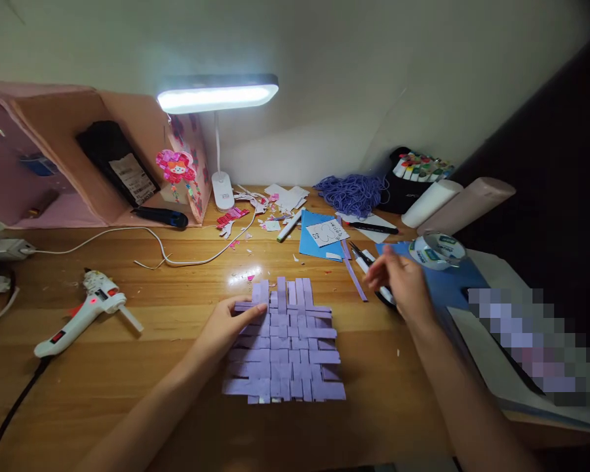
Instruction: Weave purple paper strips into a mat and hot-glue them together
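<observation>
A woven mat of purple paper strips lies on the wooden desk in front of me, its strip ends sticking out unevenly. My left hand grips its upper left corner, thumb on top and the other fingers partly hidden. To the right, my right hand hovers over a pair of scissors with dark handles, fingers loosely bent and apart. The hand covers part of the scissors. A loose purple strip rests just left of them.
A hot glue gun with a lit red light lies at left, its cord running off the desk. A lamp shines above paper scraps. Purple yarn, a tape roll and markers stand at back right.
</observation>
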Demonstrator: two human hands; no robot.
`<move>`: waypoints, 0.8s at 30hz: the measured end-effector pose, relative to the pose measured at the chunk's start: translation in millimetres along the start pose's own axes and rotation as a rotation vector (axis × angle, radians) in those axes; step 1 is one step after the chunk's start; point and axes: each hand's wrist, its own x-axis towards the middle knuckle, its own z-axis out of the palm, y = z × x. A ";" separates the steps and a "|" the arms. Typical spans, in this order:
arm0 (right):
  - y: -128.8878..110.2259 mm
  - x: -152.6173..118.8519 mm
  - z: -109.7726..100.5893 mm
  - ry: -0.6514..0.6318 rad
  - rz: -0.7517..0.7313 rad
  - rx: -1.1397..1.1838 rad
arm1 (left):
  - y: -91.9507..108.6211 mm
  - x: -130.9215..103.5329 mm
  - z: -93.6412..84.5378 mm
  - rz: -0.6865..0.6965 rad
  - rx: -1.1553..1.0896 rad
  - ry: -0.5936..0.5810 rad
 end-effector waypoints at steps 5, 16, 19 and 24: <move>-8.7 -33.9 32.6 -0.407 0.149 -0.014 | 3.4 -4.7 -1.7 0.123 -0.124 0.202; -28.5 -56.6 43.6 -0.804 0.523 0.439 | 6.3 -25.9 -5.8 1.550 1.114 0.096; -27.5 -56.3 45.6 -0.691 0.413 0.398 | -0.4 -24.5 0.4 1.459 1.093 0.162; -24.5 -55.5 44.9 -0.472 0.282 0.382 | -1.7 -17.1 8.6 0.740 0.171 0.288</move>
